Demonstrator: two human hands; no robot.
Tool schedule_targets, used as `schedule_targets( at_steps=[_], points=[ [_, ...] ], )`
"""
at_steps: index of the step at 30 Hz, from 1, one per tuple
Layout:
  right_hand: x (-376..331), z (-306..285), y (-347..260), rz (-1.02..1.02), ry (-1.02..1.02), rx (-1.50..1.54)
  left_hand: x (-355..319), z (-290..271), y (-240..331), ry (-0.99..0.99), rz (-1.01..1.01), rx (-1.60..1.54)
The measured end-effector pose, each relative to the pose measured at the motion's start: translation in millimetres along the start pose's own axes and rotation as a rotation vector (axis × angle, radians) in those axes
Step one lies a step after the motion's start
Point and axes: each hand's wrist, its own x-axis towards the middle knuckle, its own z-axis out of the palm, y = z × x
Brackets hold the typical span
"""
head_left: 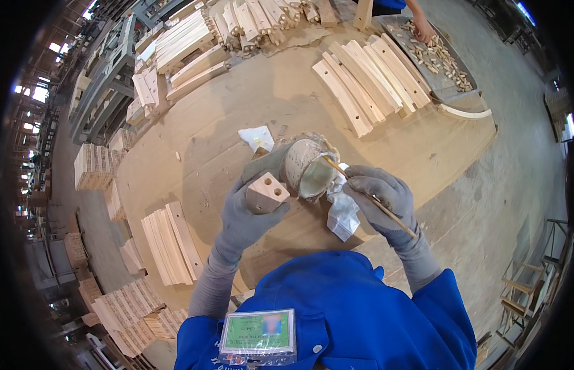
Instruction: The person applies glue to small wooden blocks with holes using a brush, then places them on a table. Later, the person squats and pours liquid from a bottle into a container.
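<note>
My left hand [245,213], in a grey glove, is closed round a wooden piece [267,192] whose end, with two drilled holes, faces up. My right hand [380,197], gloved the same way, grips a thin wooden stick [393,216]. The stick's far end reaches into the mouth of a crusted glue pot [301,161], which tilts toward me and holds a pale, whitish substance. A crumpled white plastic sheet [343,213] hangs beside the pot, under my right hand. Behind the pot lies a white scrap [256,138] with a yellowish smear.
Curved wooden pieces [374,80] lie side by side at the right of the cardboard-covered table [225,132]. More stand at the left [169,243] and far edge [185,42]. A co-worker's hand [424,29] reaches into a tray [459,92] of dowels. Stacked wood [129,311] stands on the floor.
</note>
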Motion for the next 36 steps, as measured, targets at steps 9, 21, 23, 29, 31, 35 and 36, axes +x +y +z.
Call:
schedule_targets(
  at_steps=[9,21,23,29,31,35,36],
  points=[
    [-35,19,23,0.276,-0.008,0.270,-12,10,-11,0.076,-0.022,-0.012],
    [-81,69,-24,0.737,0.259,0.683,-20,20,-27,0.152,0.029,0.011],
    [-83,70,-23,0.547,0.253,0.523,-21,23,-30,0.164,0.010,-0.012],
    [-81,61,-32,0.377,0.273,0.434,-20,25,-29,0.147,-0.057,-0.118],
    [-78,62,-34,0.382,0.358,0.558,-19,23,-25,0.150,-0.114,-0.162],
    [-67,59,-33,0.635,0.474,0.820,-16,14,-19,0.143,-0.128,-0.281],
    [-64,55,-34,0.744,0.466,0.855,-18,10,-20,0.140,-0.094,-0.297]
  ],
)
